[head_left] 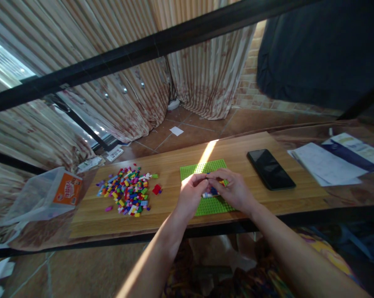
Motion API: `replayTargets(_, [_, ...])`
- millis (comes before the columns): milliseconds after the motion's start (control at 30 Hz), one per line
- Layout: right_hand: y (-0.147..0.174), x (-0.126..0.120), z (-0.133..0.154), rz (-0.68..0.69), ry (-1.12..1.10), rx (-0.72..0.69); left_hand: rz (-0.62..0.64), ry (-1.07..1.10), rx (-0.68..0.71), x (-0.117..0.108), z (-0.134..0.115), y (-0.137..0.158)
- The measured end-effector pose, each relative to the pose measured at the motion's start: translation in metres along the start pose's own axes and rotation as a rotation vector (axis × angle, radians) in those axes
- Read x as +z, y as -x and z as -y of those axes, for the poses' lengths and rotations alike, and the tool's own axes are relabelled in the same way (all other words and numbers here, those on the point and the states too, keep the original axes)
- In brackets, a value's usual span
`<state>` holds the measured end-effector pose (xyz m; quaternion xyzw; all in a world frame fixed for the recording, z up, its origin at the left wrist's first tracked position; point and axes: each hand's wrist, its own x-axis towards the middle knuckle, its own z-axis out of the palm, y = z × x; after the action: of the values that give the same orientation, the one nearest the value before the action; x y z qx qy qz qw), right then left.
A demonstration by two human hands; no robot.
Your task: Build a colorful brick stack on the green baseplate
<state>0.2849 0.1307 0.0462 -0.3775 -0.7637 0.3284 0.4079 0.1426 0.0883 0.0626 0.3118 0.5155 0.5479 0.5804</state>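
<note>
Both hands meet over a green studded baseplate (216, 207) on the wooden board. My left hand (193, 188) is closed, its thumb and fingertips pinched together at the plate's middle. From the other side my right hand (232, 186) is closed too, its fingertips touching those of the left. Whatever lies between the fingertips is too small and covered to name. Under and beside the fingers, a small cluster of toy bricks (211, 192) in blue, white and yellow shows on the baseplate, partly hidden by the hands.
Left of the baseplate lies a pile of mixed toy bricks (128, 190), with a red brick (157, 189) apart from it. A clear plastic box (38, 198) stands at the far left. On the right are a black phone (270, 169) and papers (329, 163).
</note>
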Motion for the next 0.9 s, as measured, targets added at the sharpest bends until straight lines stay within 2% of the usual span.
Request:
replayTargets(100, [-0.001, -0.006, 0.002, 0.049, -0.085, -0.016, 0.001, -0.030, -0.006, -0.002, -0.004, -0.001])
replayTargets(233, [-0.003, -0.011, 0.003, 0.107, -0.197, -0.027, 0.067, -0.008, 0.002, -0.003, -0.004, -0.002])
replayTargets(433, [-0.004, -0.013, -0.005, 0.096, -0.289, 0.042, 0.097, -0.027, 0.009, -0.001, -0.001, -0.004])
replayTargets(500, [-0.005, -0.017, -0.009, 0.072, -0.241, 0.069, 0.046, -0.107, 0.041, -0.003, 0.001, -0.009])
replayTargets(600, [-0.006, -0.024, -0.015, 0.050, -0.079, 0.083, -0.106, -0.296, 0.172, -0.015, 0.010, -0.017])
replayTargets(667, [-0.006, -0.026, -0.019, 0.077, 0.021, 0.078, -0.193, -0.420, 0.249, -0.027, 0.021, -0.020])
replayTargets(733, [-0.005, -0.024, -0.022, 0.121, 0.092, 0.075, -0.249, -0.503, 0.266, -0.041, 0.034, -0.020])
replayTargets(800, [-0.004, -0.020, -0.024, 0.156, 0.144, 0.075, -0.268, -0.551, 0.264, -0.053, 0.045, -0.018])
replayTargets(900, [-0.004, -0.015, -0.027, 0.175, 0.188, 0.061, -0.230, -0.612, 0.315, -0.062, 0.055, -0.013])
